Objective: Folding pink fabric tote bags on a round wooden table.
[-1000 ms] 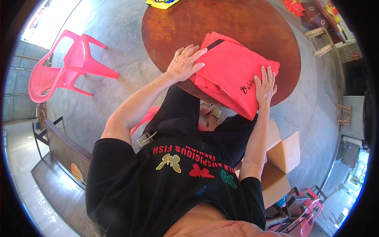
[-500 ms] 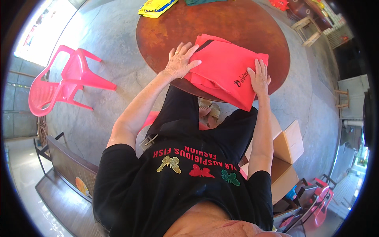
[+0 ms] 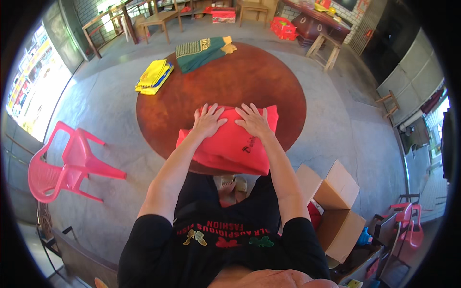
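A folded red cloth bundle (image 3: 225,149) with dark script on it lies at the near edge of a round brown table (image 3: 221,86). My left hand (image 3: 207,122) rests on its upper left part, fingers spread. My right hand (image 3: 253,122) lies on the upper right part, also with fingers apart. Neither hand grips the cloth. Farther back on the table are a stack of folded yellow cloths (image 3: 153,77) at the left and a folded green cloth (image 3: 201,55) with tan trim.
A pink plastic chair (image 3: 72,168) stands at left. An open cardboard box (image 3: 341,230) sits by my right side, near dark furniture and pink chairs (image 3: 410,225). Wooden stools (image 3: 321,48), benches and red crates (image 3: 283,29) stand farther back.
My hands have moved from the bundle's sides farther onto its upper part and lie side by side. The view has tilted up, showing more of the table and the room behind it.
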`<control>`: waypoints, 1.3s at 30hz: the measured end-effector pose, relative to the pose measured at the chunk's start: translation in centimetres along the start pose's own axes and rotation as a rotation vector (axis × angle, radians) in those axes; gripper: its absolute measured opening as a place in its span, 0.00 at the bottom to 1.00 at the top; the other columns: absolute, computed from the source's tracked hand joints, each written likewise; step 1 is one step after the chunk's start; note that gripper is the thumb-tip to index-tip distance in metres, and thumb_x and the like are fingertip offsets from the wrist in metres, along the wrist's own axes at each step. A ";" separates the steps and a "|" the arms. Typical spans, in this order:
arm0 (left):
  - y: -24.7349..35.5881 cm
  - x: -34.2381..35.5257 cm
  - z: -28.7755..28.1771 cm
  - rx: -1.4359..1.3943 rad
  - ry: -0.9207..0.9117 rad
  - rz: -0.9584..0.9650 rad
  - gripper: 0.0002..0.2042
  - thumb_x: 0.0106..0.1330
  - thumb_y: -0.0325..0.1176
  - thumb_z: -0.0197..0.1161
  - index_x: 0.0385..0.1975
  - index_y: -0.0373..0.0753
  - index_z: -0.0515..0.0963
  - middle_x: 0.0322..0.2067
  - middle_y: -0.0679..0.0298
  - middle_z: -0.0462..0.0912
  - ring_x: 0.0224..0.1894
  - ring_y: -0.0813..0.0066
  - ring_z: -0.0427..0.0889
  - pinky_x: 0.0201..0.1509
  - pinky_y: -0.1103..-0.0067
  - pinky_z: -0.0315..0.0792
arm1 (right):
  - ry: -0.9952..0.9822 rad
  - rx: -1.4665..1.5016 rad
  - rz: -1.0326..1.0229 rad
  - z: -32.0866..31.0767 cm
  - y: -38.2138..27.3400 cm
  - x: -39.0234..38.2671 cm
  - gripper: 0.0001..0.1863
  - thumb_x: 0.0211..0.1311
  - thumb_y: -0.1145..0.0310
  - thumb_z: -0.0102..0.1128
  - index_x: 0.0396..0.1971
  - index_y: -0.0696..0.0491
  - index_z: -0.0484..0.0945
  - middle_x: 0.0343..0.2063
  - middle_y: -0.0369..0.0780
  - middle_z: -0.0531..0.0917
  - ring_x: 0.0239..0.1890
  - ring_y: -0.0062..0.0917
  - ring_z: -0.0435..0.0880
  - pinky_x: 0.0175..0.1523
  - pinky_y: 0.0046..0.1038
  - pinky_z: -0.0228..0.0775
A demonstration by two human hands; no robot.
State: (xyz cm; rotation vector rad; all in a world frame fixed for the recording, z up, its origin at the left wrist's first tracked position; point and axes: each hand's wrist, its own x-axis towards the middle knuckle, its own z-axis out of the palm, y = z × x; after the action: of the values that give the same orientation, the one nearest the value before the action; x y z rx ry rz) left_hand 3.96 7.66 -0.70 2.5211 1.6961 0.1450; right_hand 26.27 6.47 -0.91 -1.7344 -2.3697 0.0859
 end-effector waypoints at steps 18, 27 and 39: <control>0.0 0.1 0.2 -0.144 0.081 -0.064 0.30 0.69 0.56 0.53 0.69 0.53 0.63 0.72 0.62 0.57 0.75 0.53 0.50 0.71 0.52 0.51 | 0.269 0.180 0.220 1.9 6.4 -2.6 0.33 0.64 0.52 0.58 0.69 0.40 0.63 0.71 0.32 0.61 0.75 0.32 0.52 0.70 0.64 0.43; 1.3 -5.7 -1.1 -0.074 0.315 0.252 0.28 0.65 0.50 0.61 0.64 0.47 0.69 0.68 0.60 0.62 0.74 0.56 0.53 0.73 0.48 0.49 | 0.298 -0.036 0.090 -2.2 -1.5 -6.1 0.40 0.59 0.47 0.62 0.69 0.46 0.62 0.71 0.42 0.58 0.74 0.38 0.54 0.67 0.65 0.49; -1.0 -15.1 0.4 -0.040 0.296 0.166 0.33 0.62 0.48 0.64 0.68 0.54 0.63 0.70 0.58 0.56 0.73 0.50 0.52 0.71 0.48 0.52 | 0.251 -0.021 -0.040 0.3 -7.6 -13.0 0.30 0.63 0.50 0.57 0.64 0.43 0.69 0.67 0.37 0.66 0.69 0.36 0.63 0.65 0.63 0.51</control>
State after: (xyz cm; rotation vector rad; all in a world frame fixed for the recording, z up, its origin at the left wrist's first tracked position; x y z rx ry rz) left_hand -2.58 -5.97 -1.59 2.7171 1.5495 0.5855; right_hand 22.84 -8.15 -1.65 -1.6006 -2.2283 -0.1538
